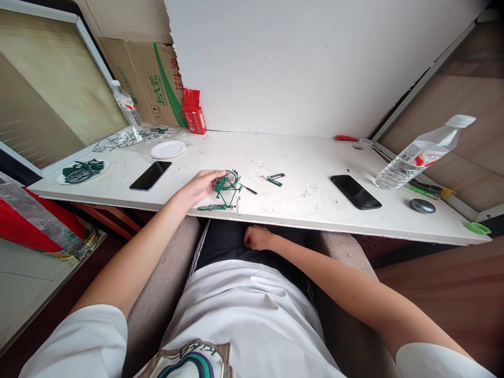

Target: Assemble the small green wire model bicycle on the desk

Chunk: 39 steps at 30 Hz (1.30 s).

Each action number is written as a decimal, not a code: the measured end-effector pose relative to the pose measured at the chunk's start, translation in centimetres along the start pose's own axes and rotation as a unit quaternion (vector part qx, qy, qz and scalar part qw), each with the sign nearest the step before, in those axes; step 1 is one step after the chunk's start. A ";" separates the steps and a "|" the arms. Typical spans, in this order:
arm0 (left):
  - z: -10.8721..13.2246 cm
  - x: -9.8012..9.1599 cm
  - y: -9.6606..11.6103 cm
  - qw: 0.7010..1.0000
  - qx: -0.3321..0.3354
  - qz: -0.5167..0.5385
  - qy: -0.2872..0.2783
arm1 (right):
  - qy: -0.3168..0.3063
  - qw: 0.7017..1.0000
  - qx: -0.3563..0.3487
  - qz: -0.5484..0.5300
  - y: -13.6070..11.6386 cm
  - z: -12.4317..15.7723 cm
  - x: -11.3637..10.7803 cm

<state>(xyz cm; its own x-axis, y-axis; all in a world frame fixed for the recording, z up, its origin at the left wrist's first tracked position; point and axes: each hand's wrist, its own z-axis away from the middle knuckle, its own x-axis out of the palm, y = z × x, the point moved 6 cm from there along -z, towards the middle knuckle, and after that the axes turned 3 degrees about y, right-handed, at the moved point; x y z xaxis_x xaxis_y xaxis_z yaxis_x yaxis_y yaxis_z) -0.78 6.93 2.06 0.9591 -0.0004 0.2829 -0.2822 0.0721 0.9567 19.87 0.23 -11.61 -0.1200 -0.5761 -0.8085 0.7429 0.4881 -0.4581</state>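
A small green model bicycle (227, 181) lies on its side near the table's front edge, its front end pointing toward me. My left hand (198, 187) grips it by the wheel end, thumb on top; the fingers underneath are partly hidden. Right beside the bicycle is a thin dark tool like a small screwdriver (249, 189). Farther right lie a few small green and dark parts (274, 181). Below the table edge, my right hand (258, 238) rests on my lap, curled into a fist with nothing visible in it.
Phones lie on the left (150, 175) and right (355, 191). A plate with green parts (103, 166), a white plate (168, 149), water bottles (423, 157), a red box (194, 118), a cardboard carton (147, 79) and a grey round object (422, 206) stand around.
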 end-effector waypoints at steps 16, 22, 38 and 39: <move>0.0 0.0 0.0 1.000 -0.013 0.022 -0.001 | 0.075 0.981 -0.069 0.162 -5.9 3.3 -2.5; 0.8 1.4 1.0 0.999 -0.014 0.024 -0.032 | 0.076 0.959 -0.255 0.094 -12.2 8.6 -5.5; 4.3 6.6 2.0 0.988 -0.015 -0.021 -0.153 | 0.377 0.871 -0.314 -0.028 -9.5 10.6 -22.5; 4.4 6.7 2.0 0.987 -0.017 -0.025 -0.155 | 0.381 0.871 -0.310 -0.016 -9.5 10.5 -22.2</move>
<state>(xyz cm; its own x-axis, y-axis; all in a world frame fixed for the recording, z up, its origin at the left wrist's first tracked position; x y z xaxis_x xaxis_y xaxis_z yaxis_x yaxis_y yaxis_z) 4.95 2.65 6.13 0.9180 -0.3095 0.2479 -0.2284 0.0985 0.9686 22.40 1.54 14.55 -0.7123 -0.1089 -0.6934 0.2607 0.8761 -0.4054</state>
